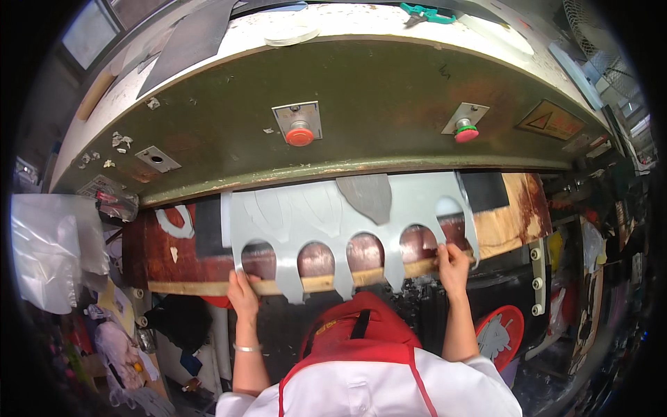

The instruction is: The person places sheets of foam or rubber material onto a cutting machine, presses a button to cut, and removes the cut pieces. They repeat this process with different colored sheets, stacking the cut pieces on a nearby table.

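A light grey sheet (417, 194) lies across the wooden work board (514, 236), with a row of rounded cut-outs along its near side and narrow strips hanging past the board's front edge. My left hand (243, 292) pinches the strip at the sheet's near left corner. On the right, the fingers of my right hand (453, 267) close on another strip beside the last cut-outs. A darker grey tongue-shaped piece (365, 196) rests on the sheet's far part. Curved cut lines show in the sheet left of that piece.
Beyond the board runs a green machine beam (375, 97) with a red push button (300, 134) and a pink-and-green one (466, 132). Teal-handled cutters (427, 14) lie on top. A red basket (515, 333) holds grey scraps at lower right. Clear plastic (55, 250) hangs at left.
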Available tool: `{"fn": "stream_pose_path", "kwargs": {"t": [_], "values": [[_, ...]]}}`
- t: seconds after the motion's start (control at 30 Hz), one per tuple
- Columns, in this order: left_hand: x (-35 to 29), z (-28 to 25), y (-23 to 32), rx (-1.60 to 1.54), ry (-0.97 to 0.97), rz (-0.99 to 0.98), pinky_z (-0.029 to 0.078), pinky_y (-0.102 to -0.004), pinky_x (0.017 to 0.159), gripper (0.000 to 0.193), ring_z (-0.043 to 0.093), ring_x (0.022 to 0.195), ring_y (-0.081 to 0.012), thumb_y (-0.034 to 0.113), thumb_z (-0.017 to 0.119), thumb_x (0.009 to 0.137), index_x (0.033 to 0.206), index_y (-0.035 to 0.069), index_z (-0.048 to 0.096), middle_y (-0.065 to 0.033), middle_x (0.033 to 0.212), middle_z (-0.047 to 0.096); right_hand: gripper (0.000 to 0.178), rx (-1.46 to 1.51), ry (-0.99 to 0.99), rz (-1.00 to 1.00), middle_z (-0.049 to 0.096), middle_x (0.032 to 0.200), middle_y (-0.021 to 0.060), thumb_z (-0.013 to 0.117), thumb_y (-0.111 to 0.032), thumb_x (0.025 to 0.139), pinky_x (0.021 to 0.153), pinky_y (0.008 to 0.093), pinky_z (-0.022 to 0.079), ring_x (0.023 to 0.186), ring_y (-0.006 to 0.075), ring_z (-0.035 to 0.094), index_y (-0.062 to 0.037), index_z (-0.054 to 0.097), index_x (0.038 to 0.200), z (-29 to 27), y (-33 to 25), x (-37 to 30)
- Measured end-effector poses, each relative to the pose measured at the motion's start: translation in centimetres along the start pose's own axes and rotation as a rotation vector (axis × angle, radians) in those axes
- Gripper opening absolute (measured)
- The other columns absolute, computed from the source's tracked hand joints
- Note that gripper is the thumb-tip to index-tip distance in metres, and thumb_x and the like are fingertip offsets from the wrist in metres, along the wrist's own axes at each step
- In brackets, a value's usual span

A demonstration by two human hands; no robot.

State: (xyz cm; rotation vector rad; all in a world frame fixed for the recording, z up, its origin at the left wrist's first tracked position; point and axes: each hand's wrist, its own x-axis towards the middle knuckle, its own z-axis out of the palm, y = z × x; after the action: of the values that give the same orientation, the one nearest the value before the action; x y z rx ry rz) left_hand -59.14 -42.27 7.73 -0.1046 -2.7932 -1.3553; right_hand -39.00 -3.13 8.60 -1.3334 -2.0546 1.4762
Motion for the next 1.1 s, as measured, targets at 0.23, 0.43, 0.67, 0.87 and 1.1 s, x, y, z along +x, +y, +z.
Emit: {"fn": "stream_pose_path", "kwargs": {"t": [0.23, 0.43, 0.67, 0.87, 1.1], "values": [[-4.1, -4.3, -1.6, -0.183, -0.258, -0.273, 0.046, -0.0306, 0.054, 0.030, 0.061, 0.053, -0.0183, 0.025, 0.045, 0.098, 0.094, -0.001, 0.058, -0.0111, 0.060, 0.064, 0.098, -0.415, -0.128, -0.860, 0.043, 0.131, 0.0297, 0.085, -0.027, 0.059, 0.105, 0.0512, 0.032, 0.127, 0.0471, 0.033, -0.0062, 0.035, 0.140, 6.8, -5.4, -1.3], [-10.1, -6.5, -4.9, 0.115, -0.161, -0.096, 0.045, -0.0349, 0.051, 0.027, 0.060, 0.051, -0.0219, 0.018, 0.050, 0.095, 0.074, 0.001, 0.056, -0.0104, 0.057, 0.061, 0.086, -0.421, -0.058, -0.670, 0.038, 0.132, 0.0276, 0.084, -0.018, 0.050, 0.102, 0.0472, 0.035, 0.124, 0.0422, 0.037, -0.0054, 0.048, 0.127, 9.1, -5.3, -7.4], [-13.6, -9.5, -8.9, 0.190, -0.247, 0.016, 0.040, -0.0364, 0.049, 0.024, 0.054, 0.050, -0.0260, 0.014, 0.049, 0.095, 0.074, 0.002, 0.053, -0.0094, 0.054, 0.051, 0.090, 0.556, -0.443, -0.094, 0.048, 0.128, 0.0157, 0.084, -0.010, 0.055, 0.102, 0.0375, 0.037, 0.120, 0.0260, 0.047, -0.0058, 0.037, 0.132, 1.1, -5.4, -7.9], [-14.0, -9.5, -8.5, 0.153, -0.260, 0.017, 0.039, -0.0350, 0.048, 0.025, 0.052, 0.048, -0.0241, 0.016, 0.048, 0.096, 0.076, 0.002, 0.053, -0.0090, 0.054, 0.050, 0.091, -0.506, 0.026, -0.634, 0.043, 0.132, 0.0175, 0.083, -0.010, 0.052, 0.102, 0.0389, 0.038, 0.122, 0.0335, 0.044, -0.0041, 0.040, 0.132, 1.5, -2.9, -6.1], [-12.0, -8.4, -5.3, 0.095, -0.205, -0.098, 0.040, -0.0310, 0.047, 0.026, 0.053, 0.047, -0.0179, 0.019, 0.050, 0.096, 0.077, 0.002, 0.054, -0.0081, 0.053, 0.052, 0.100, -0.344, 0.112, -0.613, 0.044, 0.132, 0.0241, 0.086, -0.012, 0.054, 0.102, 0.0422, 0.039, 0.123, 0.0380, 0.044, 0.0015, 0.033, 0.138, 2.0, -1.2, -4.5]]}}
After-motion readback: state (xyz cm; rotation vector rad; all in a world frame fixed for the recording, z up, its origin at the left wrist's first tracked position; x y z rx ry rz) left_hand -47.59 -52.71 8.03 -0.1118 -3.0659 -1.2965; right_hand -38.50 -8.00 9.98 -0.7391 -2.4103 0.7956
